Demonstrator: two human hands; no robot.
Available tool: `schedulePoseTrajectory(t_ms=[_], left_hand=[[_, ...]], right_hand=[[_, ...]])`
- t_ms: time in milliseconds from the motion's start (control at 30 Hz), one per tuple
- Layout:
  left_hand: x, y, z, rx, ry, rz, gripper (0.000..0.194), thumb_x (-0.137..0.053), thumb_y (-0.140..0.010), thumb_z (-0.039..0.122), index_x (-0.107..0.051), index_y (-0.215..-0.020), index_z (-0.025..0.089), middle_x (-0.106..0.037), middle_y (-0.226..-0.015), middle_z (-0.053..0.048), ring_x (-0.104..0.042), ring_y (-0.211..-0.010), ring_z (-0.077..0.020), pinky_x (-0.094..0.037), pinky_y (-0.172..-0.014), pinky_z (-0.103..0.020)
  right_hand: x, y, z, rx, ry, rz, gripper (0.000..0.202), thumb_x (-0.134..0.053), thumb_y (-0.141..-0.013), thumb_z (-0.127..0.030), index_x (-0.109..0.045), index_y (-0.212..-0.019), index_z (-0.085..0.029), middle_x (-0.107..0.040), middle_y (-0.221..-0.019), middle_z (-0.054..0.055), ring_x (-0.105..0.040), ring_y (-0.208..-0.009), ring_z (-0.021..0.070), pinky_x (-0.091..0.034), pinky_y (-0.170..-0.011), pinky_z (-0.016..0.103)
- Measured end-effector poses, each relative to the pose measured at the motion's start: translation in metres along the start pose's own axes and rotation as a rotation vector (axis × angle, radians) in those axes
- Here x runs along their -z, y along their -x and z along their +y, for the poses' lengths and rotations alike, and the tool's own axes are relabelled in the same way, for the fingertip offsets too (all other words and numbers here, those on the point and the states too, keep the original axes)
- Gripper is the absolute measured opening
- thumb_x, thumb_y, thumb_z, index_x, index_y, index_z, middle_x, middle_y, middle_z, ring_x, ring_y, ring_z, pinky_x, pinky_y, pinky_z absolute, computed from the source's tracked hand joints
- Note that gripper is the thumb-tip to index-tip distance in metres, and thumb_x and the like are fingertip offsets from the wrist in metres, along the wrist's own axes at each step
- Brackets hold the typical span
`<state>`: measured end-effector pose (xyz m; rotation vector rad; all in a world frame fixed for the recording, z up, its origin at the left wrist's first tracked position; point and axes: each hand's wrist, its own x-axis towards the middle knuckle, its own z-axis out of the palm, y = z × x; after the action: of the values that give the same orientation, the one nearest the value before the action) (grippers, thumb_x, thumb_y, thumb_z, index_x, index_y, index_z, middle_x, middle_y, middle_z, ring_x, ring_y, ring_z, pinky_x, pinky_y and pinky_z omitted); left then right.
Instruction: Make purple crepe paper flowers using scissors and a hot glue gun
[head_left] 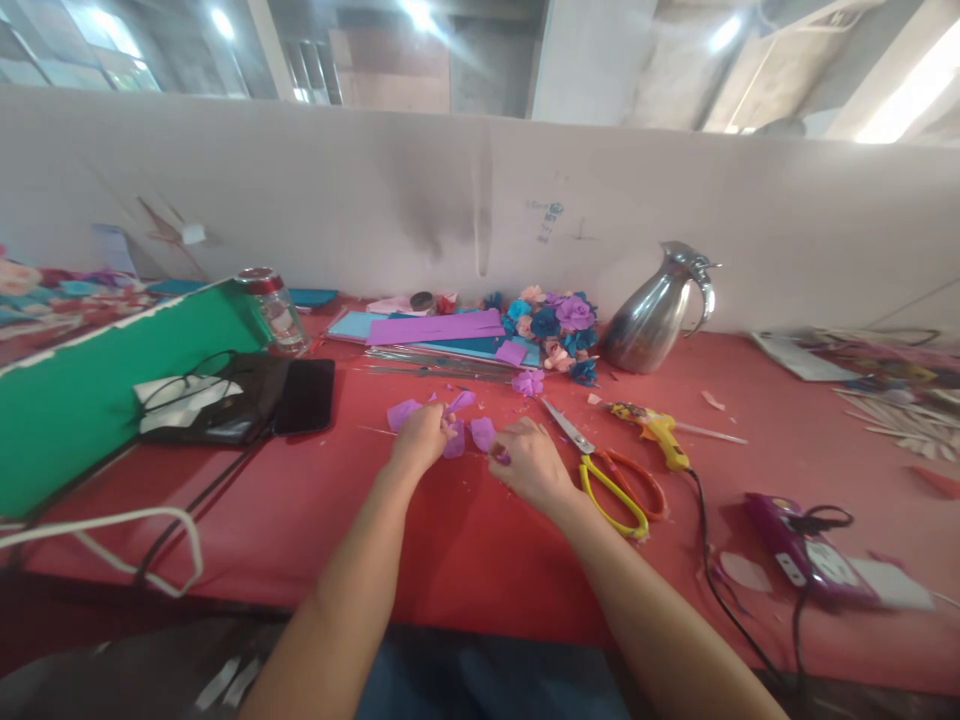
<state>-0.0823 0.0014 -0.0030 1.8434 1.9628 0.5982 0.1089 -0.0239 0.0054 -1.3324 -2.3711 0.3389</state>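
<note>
My left hand is closed, its fingertips pinched by a twisted piece of purple crepe paper. A purple petal lies beside its knuckles, and another petal sits just under the fingertips. To the right, my right hand is curled with a small bit of purple paper at its fingers. One more loose petal lies between the two hands. Scissors with yellow and orange handles rest right of my right hand, blades pointing away.
Behind the hands are paper flowers, purple paper strips and wires. A steel jug, yellow glue gun and purple power box stand right. Left are a phone, glass bottle and green panel.
</note>
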Motion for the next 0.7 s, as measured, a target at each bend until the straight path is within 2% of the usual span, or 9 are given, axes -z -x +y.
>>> schedulePoseTrajectory(t_ms=[67,133,200,333,467,533,600,700], left_hand=[[0.003,0.001,0.003,0.017,0.014,0.009,0.011,-0.061,-0.069,0.014,-0.063,-0.078,0.020,-0.067,-0.070,-0.004,-0.062,-0.067,-0.0190,-0.038,-0.062,-0.025],[0.008,0.001,0.004,0.028,0.014,0.041,0.004,-0.062,-0.070,0.017,-0.063,-0.072,0.020,-0.069,-0.071,-0.004,-0.063,-0.069,-0.0196,-0.039,-0.063,-0.025],[0.014,0.000,0.004,0.058,0.023,0.093,0.005,-0.061,-0.073,0.021,-0.063,-0.068,0.020,-0.070,-0.074,-0.006,-0.064,-0.073,-0.0210,-0.039,-0.064,-0.026],[0.021,-0.002,-0.001,0.128,0.069,0.155,0.009,-0.058,-0.077,0.025,-0.064,-0.077,0.019,-0.071,-0.079,-0.006,-0.066,-0.078,-0.0221,-0.040,-0.066,-0.026],[0.020,-0.001,-0.001,0.075,0.063,0.116,0.012,-0.058,-0.077,0.027,-0.066,-0.081,0.019,-0.071,-0.075,-0.006,-0.065,-0.075,-0.0217,-0.040,-0.063,-0.026],[0.020,0.001,0.001,0.031,0.068,0.135,0.014,-0.057,-0.078,0.029,-0.067,-0.082,0.020,-0.069,-0.070,-0.005,-0.064,-0.070,-0.0212,-0.039,-0.061,-0.026],[0.020,0.003,0.003,-0.008,0.119,0.251,0.018,-0.056,-0.078,0.031,-0.067,-0.085,0.019,-0.068,-0.068,-0.004,-0.063,-0.067,-0.0199,-0.039,-0.061,-0.025],[0.021,0.005,0.003,-0.041,0.269,0.502,0.024,-0.055,-0.079,0.037,-0.068,-0.087,0.019,-0.066,-0.065,-0.002,-0.059,-0.061,-0.0168,-0.039,-0.060,-0.024]], right_hand=[[-0.001,0.000,0.000,0.002,-0.006,0.006,0.009,-0.061,-0.071,-0.014,-0.067,-0.068,-0.020,-0.066,-0.076,0.003,-0.053,-0.081,0.0186,-0.035,-0.074,0.029],[-0.001,-0.001,0.001,0.006,-0.006,0.022,0.009,-0.061,-0.071,-0.014,-0.066,-0.068,-0.020,-0.066,-0.075,0.003,-0.052,-0.081,0.0185,-0.034,-0.074,0.029],[-0.001,-0.002,0.003,0.003,-0.001,0.037,0.008,-0.062,-0.072,-0.014,-0.066,-0.069,-0.020,-0.066,-0.076,0.003,-0.052,-0.081,0.0183,-0.034,-0.073,0.028],[-0.001,-0.004,0.005,-0.015,0.001,0.043,0.009,-0.061,-0.073,-0.014,-0.067,-0.070,-0.019,-0.066,-0.077,0.003,-0.052,-0.081,0.0178,-0.035,-0.074,0.028],[-0.003,-0.007,0.007,-0.014,0.000,0.045,0.009,-0.061,-0.075,-0.015,-0.068,-0.072,-0.020,-0.065,-0.077,0.003,-0.052,-0.082,0.0183,-0.035,-0.075,0.028],[-0.004,-0.009,0.009,-0.012,-0.009,0.049,0.009,-0.061,-0.076,-0.016,-0.068,-0.073,-0.020,-0.065,-0.079,0.004,-0.052,-0.083,0.0186,-0.036,-0.077,0.029],[-0.006,-0.010,0.011,-0.017,-0.015,0.056,0.009,-0.060,-0.077,-0.017,-0.068,-0.076,-0.020,-0.066,-0.082,0.004,-0.052,-0.085,0.0188,-0.036,-0.079,0.029],[-0.008,-0.013,0.014,-0.037,-0.007,0.064,0.009,-0.060,-0.079,-0.018,-0.068,-0.078,-0.020,-0.066,-0.086,0.005,-0.052,-0.088,0.0194,-0.036,-0.081,0.030]])
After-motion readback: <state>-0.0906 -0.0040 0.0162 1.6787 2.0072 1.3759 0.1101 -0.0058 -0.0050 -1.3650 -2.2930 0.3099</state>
